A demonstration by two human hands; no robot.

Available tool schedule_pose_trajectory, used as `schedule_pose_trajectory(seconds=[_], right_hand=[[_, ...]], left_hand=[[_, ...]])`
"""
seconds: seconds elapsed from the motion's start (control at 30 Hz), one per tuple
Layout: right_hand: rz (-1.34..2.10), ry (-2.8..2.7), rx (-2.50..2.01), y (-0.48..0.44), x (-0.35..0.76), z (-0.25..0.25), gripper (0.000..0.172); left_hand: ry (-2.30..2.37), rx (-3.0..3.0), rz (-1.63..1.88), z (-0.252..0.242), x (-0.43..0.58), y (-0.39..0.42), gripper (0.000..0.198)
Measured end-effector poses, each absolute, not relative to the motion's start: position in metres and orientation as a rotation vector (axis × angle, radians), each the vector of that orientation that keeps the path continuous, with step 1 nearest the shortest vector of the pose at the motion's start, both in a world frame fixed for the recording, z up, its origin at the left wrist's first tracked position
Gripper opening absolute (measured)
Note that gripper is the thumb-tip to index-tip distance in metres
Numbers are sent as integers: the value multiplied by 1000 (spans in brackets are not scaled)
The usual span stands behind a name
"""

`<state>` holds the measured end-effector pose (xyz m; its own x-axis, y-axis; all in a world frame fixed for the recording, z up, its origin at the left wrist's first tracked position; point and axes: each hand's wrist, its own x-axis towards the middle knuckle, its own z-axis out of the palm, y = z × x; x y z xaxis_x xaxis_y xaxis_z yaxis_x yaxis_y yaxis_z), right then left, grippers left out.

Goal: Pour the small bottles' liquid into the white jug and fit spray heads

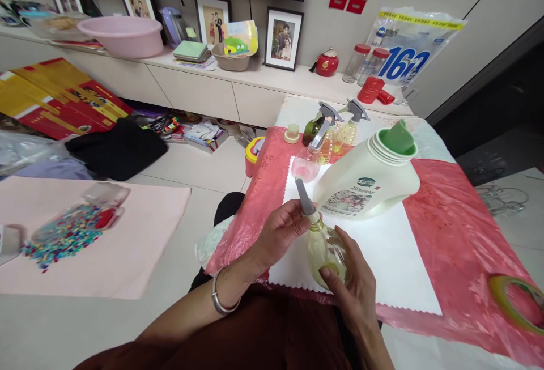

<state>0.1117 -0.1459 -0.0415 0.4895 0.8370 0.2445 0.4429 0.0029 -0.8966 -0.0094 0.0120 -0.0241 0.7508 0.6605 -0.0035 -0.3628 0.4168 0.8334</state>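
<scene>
My right hand [357,279] wraps around the body of a clear yellow-green spray bottle [327,251], which tilts slightly above the table's near edge. Pinched at its neck is the grey spray head [305,195], with the fingers of my left hand [283,231] closed on the collar. The spray head sits on the bottle's mouth; how tightly I cannot tell. Just beyond stands a large pale green detergent jug [352,191] with a green spout [398,137] at its top. A pink spray bottle [306,167] is behind my left hand, near more spray bottles [347,132].
A white sheet [408,268] lies on the red plastic table cover [450,217]. A small cap [292,133] stands at the back left, and a tape roll [516,302] lies at the right. Left, colourful small pieces [72,234] are spilled on a pink mat [140,234].
</scene>
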Motion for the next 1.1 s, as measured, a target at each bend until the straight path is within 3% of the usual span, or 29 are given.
schedule_pose_trajectory(seconds=[0.67, 1.1], right_hand=[[487, -962, -1604, -147, 106, -38, 64], [240, -1159, -1647, -137, 104, -39, 62]], left_hand=[[335, 950, 593, -27, -11, 9, 32], [448, 905, 711, -19, -6, -1, 30]])
